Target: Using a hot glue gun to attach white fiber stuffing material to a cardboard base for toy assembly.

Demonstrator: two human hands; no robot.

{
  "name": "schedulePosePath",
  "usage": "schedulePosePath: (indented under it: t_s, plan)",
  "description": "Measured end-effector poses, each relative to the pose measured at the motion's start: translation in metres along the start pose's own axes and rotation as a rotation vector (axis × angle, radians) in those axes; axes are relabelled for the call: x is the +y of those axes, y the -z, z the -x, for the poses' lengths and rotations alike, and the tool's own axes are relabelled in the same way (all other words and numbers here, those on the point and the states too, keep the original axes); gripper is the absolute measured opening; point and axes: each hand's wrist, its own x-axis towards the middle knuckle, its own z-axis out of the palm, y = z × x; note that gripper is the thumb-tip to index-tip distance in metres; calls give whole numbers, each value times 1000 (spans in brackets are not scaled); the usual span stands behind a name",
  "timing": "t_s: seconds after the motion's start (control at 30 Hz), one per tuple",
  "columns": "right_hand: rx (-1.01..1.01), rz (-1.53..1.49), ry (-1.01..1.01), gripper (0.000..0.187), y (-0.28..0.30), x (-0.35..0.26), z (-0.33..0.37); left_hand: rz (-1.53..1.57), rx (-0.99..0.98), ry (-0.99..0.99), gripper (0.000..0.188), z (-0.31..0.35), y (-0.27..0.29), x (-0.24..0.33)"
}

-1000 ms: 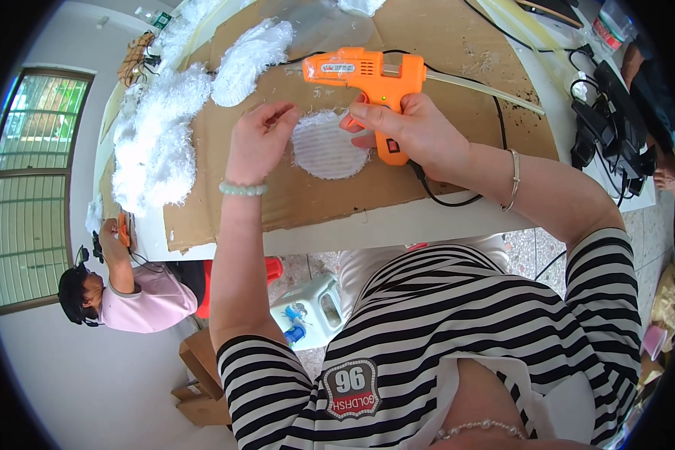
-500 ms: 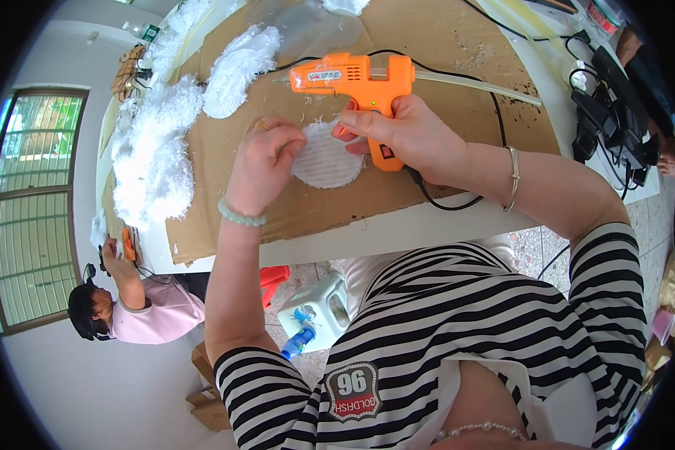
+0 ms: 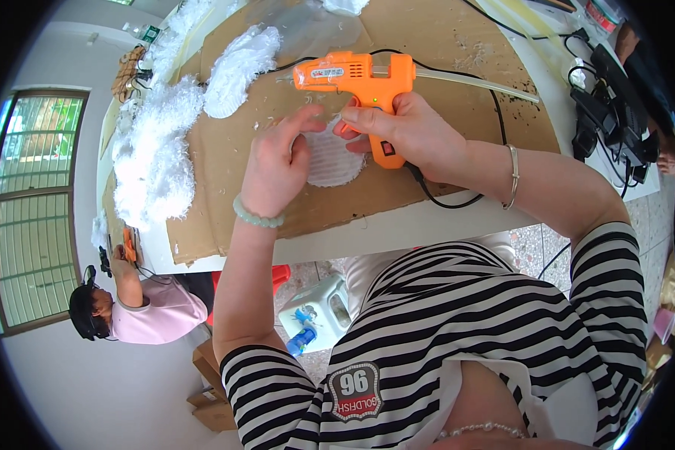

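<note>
My right hand (image 3: pixel 431 139) grips the handle of an orange hot glue gun (image 3: pixel 356 73), its fingers near the trigger. The nozzle points left, and a long translucent glue stick (image 3: pixel 472 82) sticks out of its back end. Just left of the handle is my left hand (image 3: pixel 274 169), with its thumb and forefinger apart and nothing visible between them. Partly behind both hands lies a white ribbed oval fabric piece (image 3: pixel 334 169); whether the left fingertips touch it I cannot tell. A similar fuzzy white fabric piece (image 3: pixel 240 71) rests farther left.
Brown cardboard (image 3: pixel 405 191) covers much of the table. A fluffy white pile (image 3: pixel 154 157) lies along its left side. The gun's black cord (image 3: pixel 446 205) loops over the cardboard. Black devices with cables (image 3: pixel 607 112) stand at right. Another person (image 3: pixel 150 307) works at the left.
My left hand has shifted slightly right, and its fingers have lifted and spread from their bent, closed pose. The glue gun has barely moved.
</note>
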Motion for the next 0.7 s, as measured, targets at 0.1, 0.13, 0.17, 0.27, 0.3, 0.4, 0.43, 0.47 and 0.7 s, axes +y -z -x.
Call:
schedulePosePath:
  t_s: [0.1,0.13,0.17,0.27,0.3,0.4,0.43,0.47,0.7]
  plan:
    - [0,-7,-18,27,0,-2,0,-47,-9,-35,43,8,-4,3]
    - [1,-8,-31,27,0,-3,0,-69,1,-86,42,10,-6,4]
    - [4,-14,-30,27,0,-3,0,-70,-5,-87,42,14,-5,7]
    - [4,-38,-5,26,-1,-3,1,42,89,-46,38,21,-4,6]
    - [5,-32,-3,26,-1,-3,1,149,220,24,37,25,-3,-4]
    - [-9,-23,0,26,-1,-2,1,185,346,127,36,27,4,-11]
    - [-10,-21,4,26,-1,-2,1,124,333,151,36,25,6,-11]
    - [-13,-20,4,26,-1,-2,1,123,335,151,36,24,5,-9]
    - [-21,-31,-11,24,-1,-2,1,-116,112,11,46,23,-10,9]
